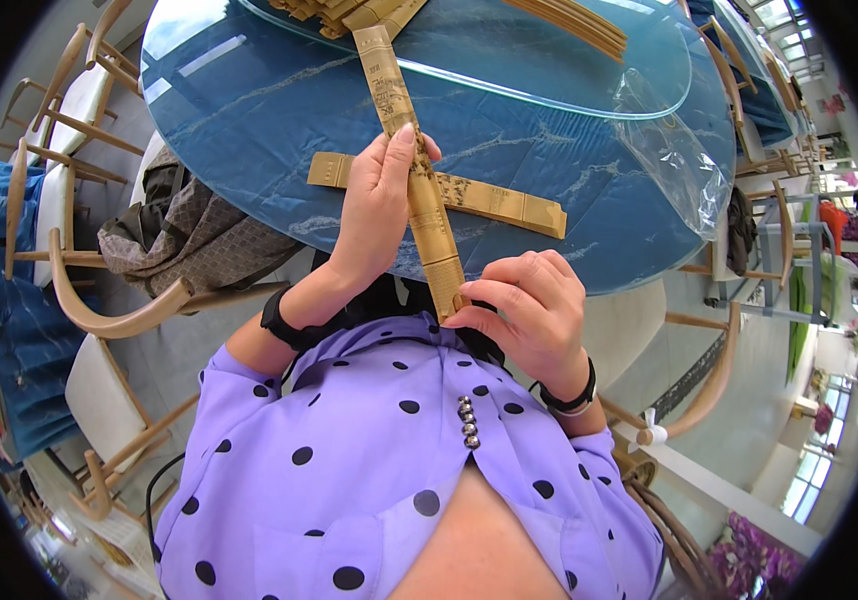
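Observation:
A long, narrow tan paper sleeve (396,100) with printed pattern stretches from the table toward my chest. My left hand (379,205) wraps around its middle, thumb up along its side. My right hand (529,310) pinches the sleeve's near end with fingertips. A second matching sleeve (494,198) lies flat and crosswise on the round blue marbled table (269,110), just beyond my hands. Both wrists wear black bands.
A glass turntable (589,70) on the table carries more tan sleeves (569,22). A clear plastic bag (674,155) lies at the table's right. Wooden chairs (119,320) ring the table; one at left holds a brown patterned cloth (189,235).

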`<state>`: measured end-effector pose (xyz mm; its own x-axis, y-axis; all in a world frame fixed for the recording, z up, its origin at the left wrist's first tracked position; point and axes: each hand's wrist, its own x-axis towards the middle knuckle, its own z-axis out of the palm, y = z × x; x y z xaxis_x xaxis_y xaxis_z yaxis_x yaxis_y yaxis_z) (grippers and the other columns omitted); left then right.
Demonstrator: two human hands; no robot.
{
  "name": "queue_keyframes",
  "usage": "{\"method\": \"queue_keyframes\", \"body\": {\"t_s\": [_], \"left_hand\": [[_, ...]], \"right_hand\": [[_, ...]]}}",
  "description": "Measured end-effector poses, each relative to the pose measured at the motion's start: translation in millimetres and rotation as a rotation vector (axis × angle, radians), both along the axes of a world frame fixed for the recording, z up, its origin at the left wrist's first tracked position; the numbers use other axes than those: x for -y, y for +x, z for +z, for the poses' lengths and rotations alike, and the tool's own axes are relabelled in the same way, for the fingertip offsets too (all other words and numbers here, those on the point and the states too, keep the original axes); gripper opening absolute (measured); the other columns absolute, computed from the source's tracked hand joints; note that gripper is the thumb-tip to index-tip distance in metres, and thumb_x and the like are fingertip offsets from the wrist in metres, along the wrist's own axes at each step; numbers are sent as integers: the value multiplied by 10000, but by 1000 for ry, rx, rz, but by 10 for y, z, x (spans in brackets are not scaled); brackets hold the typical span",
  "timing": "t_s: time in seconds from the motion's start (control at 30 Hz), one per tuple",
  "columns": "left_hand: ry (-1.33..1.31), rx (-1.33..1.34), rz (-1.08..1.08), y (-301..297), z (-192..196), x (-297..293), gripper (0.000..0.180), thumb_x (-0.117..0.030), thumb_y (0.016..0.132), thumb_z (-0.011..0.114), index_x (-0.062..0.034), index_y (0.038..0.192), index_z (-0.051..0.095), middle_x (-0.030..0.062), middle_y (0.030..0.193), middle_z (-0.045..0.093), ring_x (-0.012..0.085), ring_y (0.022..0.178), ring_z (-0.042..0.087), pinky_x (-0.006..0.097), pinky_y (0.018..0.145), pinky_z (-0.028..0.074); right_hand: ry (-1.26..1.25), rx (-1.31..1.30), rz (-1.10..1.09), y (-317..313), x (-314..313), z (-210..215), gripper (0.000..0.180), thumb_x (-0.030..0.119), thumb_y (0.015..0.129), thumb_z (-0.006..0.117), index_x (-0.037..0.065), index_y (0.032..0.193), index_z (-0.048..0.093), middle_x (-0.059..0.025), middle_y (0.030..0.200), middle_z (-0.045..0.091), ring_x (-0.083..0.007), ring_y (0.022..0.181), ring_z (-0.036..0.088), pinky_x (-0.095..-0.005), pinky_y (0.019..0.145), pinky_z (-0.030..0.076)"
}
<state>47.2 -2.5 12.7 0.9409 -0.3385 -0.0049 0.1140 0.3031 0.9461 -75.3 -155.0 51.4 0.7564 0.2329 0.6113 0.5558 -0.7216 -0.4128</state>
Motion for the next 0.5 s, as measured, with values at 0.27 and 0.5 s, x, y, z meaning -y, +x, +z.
{"method": "queue_keyframes", "body": {"t_s": [0.27, 0.5], "left_hand": [[96, 36, -12, -2, -8, -1, 367, -350, 1117, 436, -76, 952, 616, -31, 814, 519, 38, 717, 456, 218, 646, 394], [112, 118, -149, -143, -23, 45, 310, -296, 1118, 446, -54, 1020, 613, -14, 909, 561, 64, 842, 501, 235, 767, 430]], "right_hand": [[-88, -31, -51, -39, -81, -43, 259, 264, 758, 830, 103, 850, 649, -1, 846, 646, -183, 726, 606, -329, 732, 426], [-74, 3, -31, 36, 3, 39, 296, 239, 745, 857, 85, 924, 680, -21, 871, 671, -181, 710, 645, -320, 647, 470]]}}
